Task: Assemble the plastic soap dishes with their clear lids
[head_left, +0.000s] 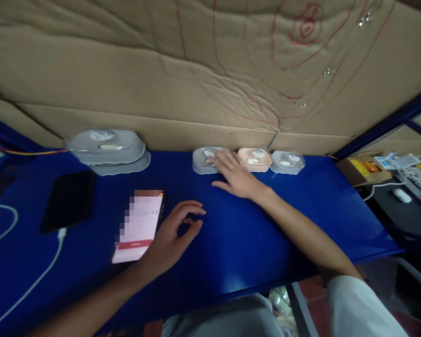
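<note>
My right hand (233,175) reaches to the back of the blue table, its blurred fingers spread over the right part of a grey clear-lidded case (200,164); whether they touch it is unclear. Beside that case stand a peach case (261,164) and another grey one (287,164). My left hand (180,229) hovers over the table with curved fingers, thumb and fingertips apart, and holds nothing. Just left of it lies a phone (138,224) with its screen lit.
Stacked grey cases (108,150) stand at the back left. A dark tablet (70,199) with a white cable (51,267) lies at the left. Cardboard (126,84) rises behind the table (266,243). On the right are an open box (366,173) and a white mouse (402,195).
</note>
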The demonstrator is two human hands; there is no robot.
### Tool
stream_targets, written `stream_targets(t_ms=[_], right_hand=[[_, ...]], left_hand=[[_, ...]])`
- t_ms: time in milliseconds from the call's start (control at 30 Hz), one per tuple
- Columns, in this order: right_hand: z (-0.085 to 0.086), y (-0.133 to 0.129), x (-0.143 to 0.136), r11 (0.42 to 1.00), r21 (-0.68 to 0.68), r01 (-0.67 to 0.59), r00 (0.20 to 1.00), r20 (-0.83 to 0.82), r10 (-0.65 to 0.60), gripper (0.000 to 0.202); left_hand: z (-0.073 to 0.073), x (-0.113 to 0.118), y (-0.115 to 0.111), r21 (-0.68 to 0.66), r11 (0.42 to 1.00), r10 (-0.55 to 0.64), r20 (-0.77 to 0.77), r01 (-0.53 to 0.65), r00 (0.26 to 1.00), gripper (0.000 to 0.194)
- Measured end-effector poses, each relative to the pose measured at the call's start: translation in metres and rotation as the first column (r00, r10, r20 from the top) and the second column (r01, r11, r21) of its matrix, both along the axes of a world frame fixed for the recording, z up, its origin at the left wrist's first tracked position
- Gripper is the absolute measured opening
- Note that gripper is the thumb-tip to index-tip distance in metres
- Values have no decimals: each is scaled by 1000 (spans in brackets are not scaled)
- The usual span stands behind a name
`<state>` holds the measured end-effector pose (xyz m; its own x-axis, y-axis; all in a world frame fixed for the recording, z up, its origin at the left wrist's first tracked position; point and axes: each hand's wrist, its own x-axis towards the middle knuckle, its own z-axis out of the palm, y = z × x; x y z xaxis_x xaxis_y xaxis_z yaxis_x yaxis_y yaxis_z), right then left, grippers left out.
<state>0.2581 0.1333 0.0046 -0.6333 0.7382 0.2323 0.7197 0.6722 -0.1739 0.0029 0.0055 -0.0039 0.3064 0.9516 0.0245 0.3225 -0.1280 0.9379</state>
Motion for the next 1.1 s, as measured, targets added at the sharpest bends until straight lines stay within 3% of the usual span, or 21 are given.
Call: stream_targets(t_ms=[67,167,233,333,400,500,633,733,967,1100], right_hand=[[-4,-8,-21,1000,19,-22,1000,11,22,71],[-3,-42,-19,987,66,-145,987,-64,149,49],[0,-72,-6,962,84,-259,955,-127,268,42],[4,-106,12,936,76,-343,923,-157,351,43],[5,-117,19,951,50,-305,937,-161,309,49],[4,-117,24,974,-9,-228,956,-191,222,60],[3,-112,28,964,-77,-254,924,-313,218,65],[2,-111,31,971,-98,-220,907,-386,166,65],[-15,-92,46,990,-81,117,906,-400,-140,48],[-24,-85,50,974,-143,178,914,-342,-217,47]], left_hand=[[-1,-1,0,121,991,70,-62,-62,996,23],[-4,-3,-2,262,958,153,-121,-117,981,53],[-8,-3,-5,276,959,105,-150,-60,983,73],[-14,-2,-10,221,968,-76,-192,119,978,90],[-17,-2,-11,205,959,-150,-217,195,965,87],[-18,-2,-11,192,959,-162,-227,207,960,80],[-17,-3,-11,118,972,-167,-251,201,953,96],[-17,-4,-13,108,969,-188,-266,223,945,93],[-11,-4,-14,95,962,-218,-290,255,932,91],[-5,-2,-16,167,942,-230,-312,292,922,82]])
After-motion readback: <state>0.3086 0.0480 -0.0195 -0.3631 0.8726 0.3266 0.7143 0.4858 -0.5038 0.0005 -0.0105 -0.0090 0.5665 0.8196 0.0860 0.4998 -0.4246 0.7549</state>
